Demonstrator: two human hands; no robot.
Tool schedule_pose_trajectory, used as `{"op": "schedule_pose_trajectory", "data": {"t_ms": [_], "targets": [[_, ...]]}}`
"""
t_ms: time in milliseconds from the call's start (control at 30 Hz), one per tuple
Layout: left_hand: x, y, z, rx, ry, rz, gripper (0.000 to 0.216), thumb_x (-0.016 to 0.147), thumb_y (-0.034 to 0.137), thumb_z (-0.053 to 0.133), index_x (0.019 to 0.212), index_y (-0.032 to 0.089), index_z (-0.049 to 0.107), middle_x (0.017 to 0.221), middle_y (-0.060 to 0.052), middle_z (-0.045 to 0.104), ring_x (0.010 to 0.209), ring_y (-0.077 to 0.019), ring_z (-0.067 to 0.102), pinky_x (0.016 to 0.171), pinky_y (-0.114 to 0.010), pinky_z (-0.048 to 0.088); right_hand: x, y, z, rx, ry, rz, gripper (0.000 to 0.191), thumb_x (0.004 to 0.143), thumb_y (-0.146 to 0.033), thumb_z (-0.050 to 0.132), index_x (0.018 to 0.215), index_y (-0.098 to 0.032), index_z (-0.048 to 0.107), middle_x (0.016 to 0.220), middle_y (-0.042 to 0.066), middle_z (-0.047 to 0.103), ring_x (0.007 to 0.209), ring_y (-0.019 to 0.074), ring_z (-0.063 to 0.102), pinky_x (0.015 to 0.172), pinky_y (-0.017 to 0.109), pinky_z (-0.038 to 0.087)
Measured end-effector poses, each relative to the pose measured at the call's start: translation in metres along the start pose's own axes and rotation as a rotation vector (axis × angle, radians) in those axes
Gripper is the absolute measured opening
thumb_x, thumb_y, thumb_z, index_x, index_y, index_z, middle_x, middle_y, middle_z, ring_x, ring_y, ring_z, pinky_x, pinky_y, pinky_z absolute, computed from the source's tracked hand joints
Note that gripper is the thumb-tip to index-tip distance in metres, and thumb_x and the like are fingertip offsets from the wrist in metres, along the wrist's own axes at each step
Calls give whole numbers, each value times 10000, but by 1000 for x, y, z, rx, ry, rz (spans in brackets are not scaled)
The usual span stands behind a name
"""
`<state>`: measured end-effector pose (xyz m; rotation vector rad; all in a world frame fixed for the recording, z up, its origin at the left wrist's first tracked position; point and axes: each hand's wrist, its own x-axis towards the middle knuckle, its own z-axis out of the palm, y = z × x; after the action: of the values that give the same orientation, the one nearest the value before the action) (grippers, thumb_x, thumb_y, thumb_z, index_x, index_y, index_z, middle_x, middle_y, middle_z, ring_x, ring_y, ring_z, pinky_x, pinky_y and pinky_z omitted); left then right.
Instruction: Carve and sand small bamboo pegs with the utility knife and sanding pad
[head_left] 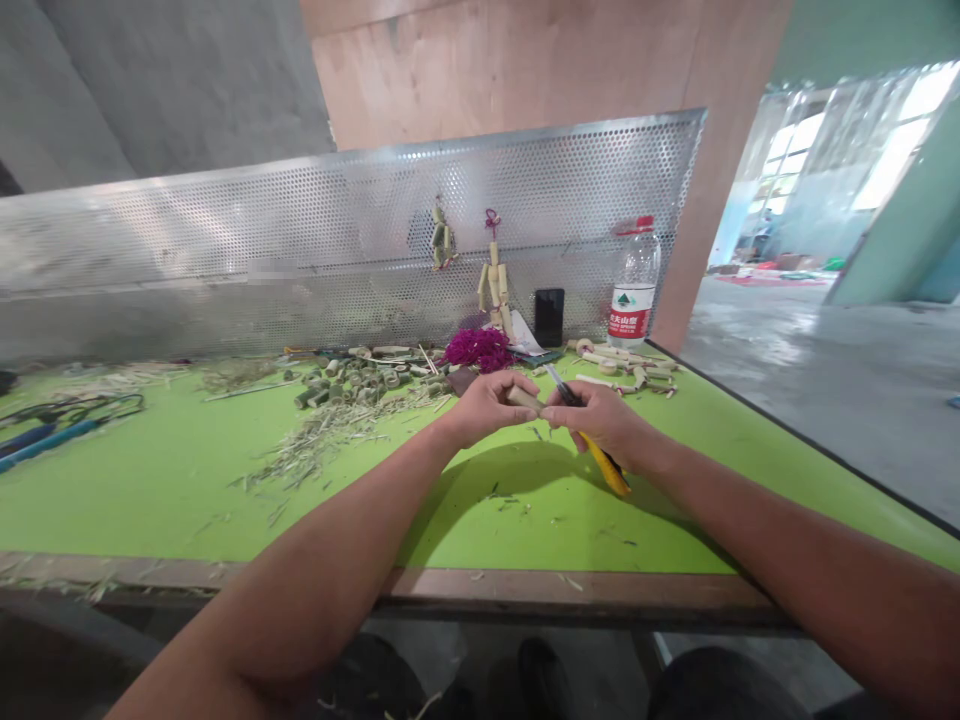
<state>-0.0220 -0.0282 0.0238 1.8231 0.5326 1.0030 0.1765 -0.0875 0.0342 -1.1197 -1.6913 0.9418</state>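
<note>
Green tabletop [165, 470]; bamboo piece [525, 400] between hands [484, 410] [609, 424] (knife [611, 472] in right).

Readable text is found on one btl [636, 262], placed nr the worktop's [165, 460] far R corner. On the red lower pt of its label [628, 313], the brand is printed in white Chin. chars, read as 农夫山泉, 1st char. blurred. Below, a smaller line is set in Latin caps; "SPRING" can just be made out, the word before it too blurred. Above, on white, a dk green emblem [623, 299] is shown.
</note>
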Motion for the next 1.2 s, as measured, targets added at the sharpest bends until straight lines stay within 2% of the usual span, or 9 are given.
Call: {"op": "schedule_pose_trajectory", "data": {"t_ms": [200, 400, 500, 633, 767, 900, 967, 1067, 1200], "targets": [[-1, -1, 4, -124, -25, -35, 348, 642, 233, 845, 934, 134, 681, 817, -36, 652, 769, -141, 631, 731, -309, 509, 2, -2, 1, 19, -13, 45, 220, 671, -342, 706, 758, -180, 585, 597, -38, 574, 412, 79, 458, 420, 234, 384], [-4, 4, 4, -64, -26, 55, 329, 675, 291, 829, 965, 167, 735, 922, -41, 611, 799, -128, 587, 747, -303, 498, 4, 7, -2, 66, -51, 32, 319, 711, -439, 733, 802, -174, 581, 550, -58, 529, 424, 78, 454, 426, 222, 356], [-5, 6, 3, -25, -16, 33, 358, 722, 322, 797, 1038, 174, 720, 976, -54, 623, 859, -142, 589, 804, -314, 492, 5, 7, -4, 80, -24, 14, 339, 735, -470, 727, 781, -181, 556, 525, -70, 497, 422, 72, 436, 435, 217, 343], [-5, 6, 4, -159, -79, -33, 346, 796, 379, 731, 1061, 162, 683, 954, -65, 646, 902, -172, 636, 902, -379, 490, 8, 7, -10, 174, 43, 2, 371, 737, -494, 727, 733, -197, 505, 527, -68, 491, 415, 75, 424, 432, 232, 342], [-5, 8, 6, -256, -126, -71, 310, 821, 403, 699, 971, 133, 668, 881, -64, 633, 789, -158, 654, 835, -371, 528, 11, 8, -16, 193, 82, -38, 376, 749, -504, 716, 710, -206, 490, 506, -66, 471, 418, 88, 435, 440, 245, 357], [-6, 10, 6, -296, -110, -94, 432, 812, 357, 718, 1190, 177, 610, 923, -59, 638, 759, -154, 668, 761, -342, 544, 10, 7, -15, 184, 74, -22, 380, 749, -501, 719, 695, -210, 479, 492, -68, 459, 424, 92, 435, 449, 246, 368], [-6, 10, 6, -314, -105, -106, 498, 786, 340, 747, 1227, 191, 572, 922, -56, 650, 736, -152, 673, 730, -333, 543, 10, 6, -13, 185, 70, 2, 385, 732, -508, 731, 710, -212, 485, 490, -71, 452, 423, 93, 425, 441, 245, 363], [-4, 9, 6, -293, -86, -90, 444, 749, 344, 779, 1103, 174, 572, 897, -56, 677, 675, -131, 658, 677, -310, 534, 11, 7, -13, 168, 104, 8, 393, 734, -530, 715, 724, -216, 479, 508, -67, 455, 425, 94, 418, 432, 247, 357], [-1, 6, 2, -160, 12, -47, 330, 735, 350, 784, 924, 130, 627, 895, -65, 689, 656, -82, 599, 676, -270, 504, 15, 15, -23, -47, 289, -60, 345, 787, -533, 647, 825, -213, 525, 592, -46, 499, 497, 121, 483, 499, 264, 412]]}}
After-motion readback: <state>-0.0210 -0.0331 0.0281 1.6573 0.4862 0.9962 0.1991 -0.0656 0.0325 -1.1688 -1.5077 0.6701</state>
